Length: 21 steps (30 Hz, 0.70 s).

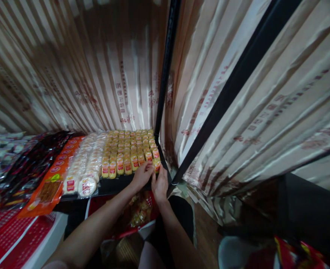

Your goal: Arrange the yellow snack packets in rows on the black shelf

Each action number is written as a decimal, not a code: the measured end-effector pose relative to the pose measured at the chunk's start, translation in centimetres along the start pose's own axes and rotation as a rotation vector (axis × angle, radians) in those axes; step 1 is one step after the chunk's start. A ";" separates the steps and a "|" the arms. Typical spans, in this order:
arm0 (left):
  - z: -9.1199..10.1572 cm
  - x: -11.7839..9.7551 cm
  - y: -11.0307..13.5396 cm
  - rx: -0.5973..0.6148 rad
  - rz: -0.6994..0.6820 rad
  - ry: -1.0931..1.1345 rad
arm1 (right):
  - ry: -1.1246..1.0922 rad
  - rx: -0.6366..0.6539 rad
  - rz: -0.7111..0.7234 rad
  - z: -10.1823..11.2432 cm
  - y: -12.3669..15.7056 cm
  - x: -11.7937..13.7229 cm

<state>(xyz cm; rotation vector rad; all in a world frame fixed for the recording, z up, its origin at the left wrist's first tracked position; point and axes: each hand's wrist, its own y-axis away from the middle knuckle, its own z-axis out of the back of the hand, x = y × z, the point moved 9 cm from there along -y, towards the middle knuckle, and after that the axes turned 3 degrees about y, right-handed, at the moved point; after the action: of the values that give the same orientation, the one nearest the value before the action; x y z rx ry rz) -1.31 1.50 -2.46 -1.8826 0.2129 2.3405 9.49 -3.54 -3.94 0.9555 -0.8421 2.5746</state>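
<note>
End pack: yellow pack (156,164) at the near right corner of the yellow rows (124,147), on the black shelf (116,183); long axis points roughly away from the person, in line with its column. Standing or leaning, can't tell.
Right hand: (159,183) nearer of the two; pack lies just past its fingertips' base, looks pinched between thumb and fingers.
Left hand: (143,175) on the pack's left, fingers bunched together by its near left edge; whether they grip it, can't tell.
Key relation: pack sits between the hands, straight ahead of the right, ahead and right of the left; its column runs on behind it, away from both.
Right limit: black post (165,71) at the shelf's far right corner, so little room on that side, I'd judge.
Left neighbours: white round packs (86,186) beside the yellow rows, then orange bag (48,183).
Below: red basket (125,234) under the forearms, wrapped items (139,213) inside.
</note>
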 end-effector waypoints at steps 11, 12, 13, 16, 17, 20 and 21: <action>-1.9 2.6 -1.8 -0.005 0.098 0.244 | -0.012 -0.052 -0.128 -0.6 -3.6 -2.4; -1.8 2.9 -1.9 -0.016 0.112 0.238 | -0.023 -0.055 -0.127 -0.7 -3.9 -2.5; -1.8 3.2 -2.0 -0.024 0.122 0.230 | -0.031 -0.059 -0.127 -0.7 -4.1 -2.5; -1.7 3.4 -2.1 -0.020 0.117 0.207 | -0.043 -0.076 -0.140 -0.9 -4.6 -2.5; -1.7 3.3 -2.1 -0.012 0.104 0.204 | -0.043 -0.082 -0.145 -1.0 -4.7 -2.5; -1.8 2.8 -2.1 0.011 0.063 0.197 | -0.035 -0.093 -0.141 -1.2 -4.9 -2.4; -1.8 2.7 -2.0 0.019 0.054 0.196 | -0.030 -0.095 -0.132 -1.2 -4.9 -2.4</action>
<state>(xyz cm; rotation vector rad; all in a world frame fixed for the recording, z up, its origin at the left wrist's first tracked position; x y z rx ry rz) 0.23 3.19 -5.54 -2.1229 0.3077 2.1764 12.74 0.98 -4.16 0.9892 -0.8707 2.3928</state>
